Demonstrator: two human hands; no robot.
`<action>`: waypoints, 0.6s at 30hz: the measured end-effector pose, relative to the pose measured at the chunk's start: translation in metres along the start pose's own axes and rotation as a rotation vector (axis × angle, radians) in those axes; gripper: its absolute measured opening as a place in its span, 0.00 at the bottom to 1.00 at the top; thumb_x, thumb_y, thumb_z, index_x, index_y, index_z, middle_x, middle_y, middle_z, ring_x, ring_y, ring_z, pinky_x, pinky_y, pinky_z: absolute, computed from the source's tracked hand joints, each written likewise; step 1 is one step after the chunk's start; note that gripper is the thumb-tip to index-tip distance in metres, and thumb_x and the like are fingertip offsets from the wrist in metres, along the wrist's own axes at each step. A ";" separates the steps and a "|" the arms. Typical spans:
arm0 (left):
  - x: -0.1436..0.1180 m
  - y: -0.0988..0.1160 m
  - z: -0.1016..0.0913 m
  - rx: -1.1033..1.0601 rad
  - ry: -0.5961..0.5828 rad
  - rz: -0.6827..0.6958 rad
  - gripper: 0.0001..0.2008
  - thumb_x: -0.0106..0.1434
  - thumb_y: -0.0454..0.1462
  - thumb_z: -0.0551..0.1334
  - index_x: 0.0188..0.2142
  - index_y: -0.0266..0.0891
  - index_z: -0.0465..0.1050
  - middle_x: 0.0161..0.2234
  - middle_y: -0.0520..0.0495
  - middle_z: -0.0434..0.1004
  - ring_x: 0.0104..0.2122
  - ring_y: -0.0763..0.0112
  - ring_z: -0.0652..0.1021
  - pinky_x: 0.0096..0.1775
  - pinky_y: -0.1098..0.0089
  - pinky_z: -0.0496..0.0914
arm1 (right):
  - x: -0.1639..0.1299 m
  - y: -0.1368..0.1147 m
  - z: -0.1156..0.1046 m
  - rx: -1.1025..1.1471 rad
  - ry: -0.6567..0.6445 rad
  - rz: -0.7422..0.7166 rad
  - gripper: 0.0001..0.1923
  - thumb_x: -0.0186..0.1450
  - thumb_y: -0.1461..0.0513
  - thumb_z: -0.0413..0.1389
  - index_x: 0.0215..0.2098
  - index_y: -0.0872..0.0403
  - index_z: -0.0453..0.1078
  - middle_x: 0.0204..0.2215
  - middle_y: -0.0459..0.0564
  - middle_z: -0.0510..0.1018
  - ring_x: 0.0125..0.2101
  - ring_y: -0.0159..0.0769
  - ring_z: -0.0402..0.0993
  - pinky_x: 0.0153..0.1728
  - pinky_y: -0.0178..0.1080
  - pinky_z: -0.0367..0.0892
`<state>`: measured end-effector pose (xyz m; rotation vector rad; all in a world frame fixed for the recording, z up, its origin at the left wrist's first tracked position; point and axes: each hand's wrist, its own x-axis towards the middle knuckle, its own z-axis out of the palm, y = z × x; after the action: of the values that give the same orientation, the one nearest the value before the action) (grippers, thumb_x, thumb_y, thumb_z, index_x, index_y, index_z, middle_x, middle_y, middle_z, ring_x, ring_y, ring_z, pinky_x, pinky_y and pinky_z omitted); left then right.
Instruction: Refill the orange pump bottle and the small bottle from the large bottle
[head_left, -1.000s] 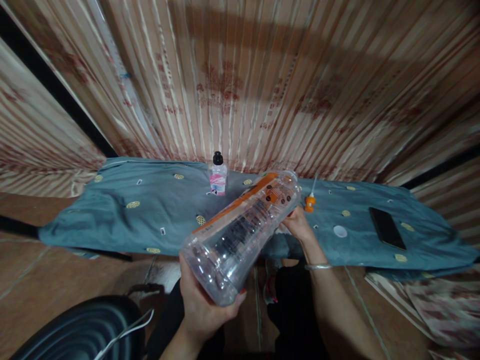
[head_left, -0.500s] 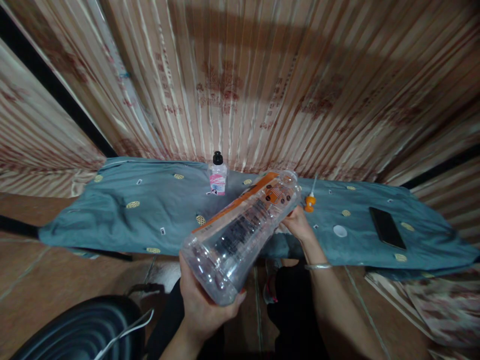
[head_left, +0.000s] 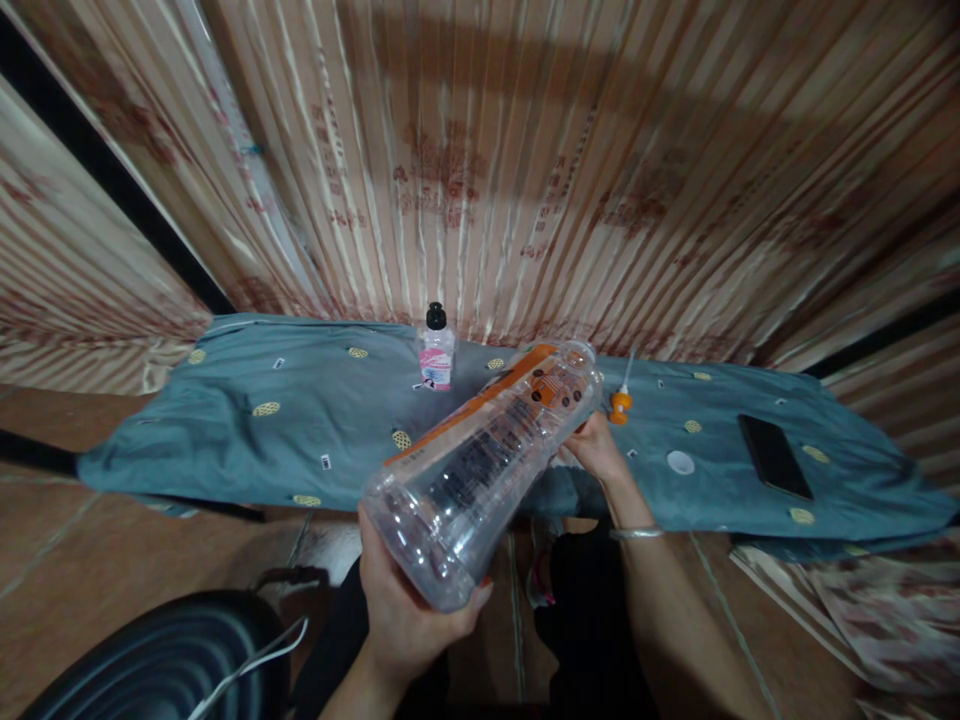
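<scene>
A large clear plastic bottle (head_left: 487, 460) with an orange label is held slantwise above the cloth, its base toward me and its neck pointing away to the right. My left hand (head_left: 412, 600) cups the base from below. Near the neck, my right hand (head_left: 596, 450) grips the underside, its fingers partly hidden behind the bottle. An orange pump top (head_left: 621, 405) with a clear tube lies on the cloth just beyond my right hand. Further back stands a small clear bottle (head_left: 436, 355) with a black cap and a pink label.
The bench is covered by a blue-green cloth (head_left: 225, 430) with a pineapple pattern. On its right side lie a black phone (head_left: 775, 456) and a small white disc (head_left: 681, 462). A patterned curtain (head_left: 480, 150) hangs behind. A black ridged round object (head_left: 165, 660) stands at lower left.
</scene>
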<state>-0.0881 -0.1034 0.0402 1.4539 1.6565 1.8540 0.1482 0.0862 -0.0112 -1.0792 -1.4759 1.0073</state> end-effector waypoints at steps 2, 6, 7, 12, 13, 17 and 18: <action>-0.002 -0.002 0.000 -0.038 -0.008 0.009 0.41 0.47 0.55 0.74 0.54 0.38 0.65 0.39 0.43 0.81 0.34 0.56 0.85 0.37 0.59 0.80 | 0.000 0.000 0.000 0.000 0.001 0.003 0.38 0.48 0.49 0.76 0.53 0.51 0.73 0.52 0.57 0.83 0.52 0.55 0.80 0.61 0.58 0.70; -0.004 -0.004 0.000 -0.082 -0.025 -0.019 0.39 0.46 0.52 0.75 0.53 0.40 0.65 0.39 0.45 0.80 0.34 0.57 0.84 0.36 0.59 0.80 | 0.000 0.002 -0.001 -0.001 -0.009 0.008 0.39 0.48 0.48 0.75 0.54 0.50 0.73 0.54 0.56 0.82 0.54 0.54 0.79 0.62 0.58 0.70; -0.005 -0.004 0.001 -0.087 -0.028 -0.033 0.39 0.45 0.51 0.76 0.52 0.40 0.66 0.38 0.45 0.80 0.34 0.57 0.84 0.36 0.59 0.80 | 0.000 0.003 -0.001 0.002 -0.009 0.016 0.39 0.48 0.47 0.75 0.55 0.49 0.72 0.54 0.56 0.82 0.54 0.54 0.79 0.61 0.57 0.71; -0.005 -0.003 0.002 -0.138 -0.029 -0.073 0.40 0.46 0.51 0.76 0.53 0.39 0.65 0.37 0.45 0.81 0.33 0.56 0.85 0.35 0.60 0.81 | 0.000 0.005 0.000 0.027 0.007 0.030 0.41 0.46 0.46 0.76 0.53 0.51 0.73 0.54 0.58 0.82 0.54 0.56 0.80 0.59 0.57 0.73; -0.005 -0.002 0.002 -0.147 -0.029 -0.078 0.41 0.46 0.52 0.76 0.54 0.39 0.64 0.37 0.45 0.81 0.32 0.56 0.85 0.35 0.60 0.81 | 0.000 0.005 0.000 0.027 0.004 0.033 0.40 0.46 0.46 0.76 0.53 0.51 0.73 0.53 0.58 0.82 0.54 0.56 0.80 0.59 0.58 0.73; 0.000 0.005 0.002 -0.172 -0.015 -0.095 0.42 0.44 0.52 0.77 0.53 0.38 0.65 0.35 0.46 0.81 0.31 0.56 0.84 0.34 0.60 0.81 | 0.000 0.004 -0.001 0.003 -0.009 0.033 0.38 0.48 0.48 0.75 0.53 0.51 0.73 0.53 0.58 0.82 0.53 0.56 0.80 0.59 0.59 0.72; 0.001 0.007 0.002 -0.178 -0.013 -0.094 0.40 0.44 0.52 0.77 0.52 0.39 0.66 0.35 0.46 0.81 0.31 0.56 0.84 0.34 0.60 0.81 | 0.000 0.003 -0.001 0.000 -0.008 0.031 0.38 0.48 0.47 0.75 0.53 0.51 0.73 0.53 0.58 0.82 0.53 0.56 0.79 0.59 0.58 0.72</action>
<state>-0.0843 -0.1032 0.0465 1.2915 1.4838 1.8827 0.1493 0.0866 -0.0142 -1.1015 -1.4699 1.0346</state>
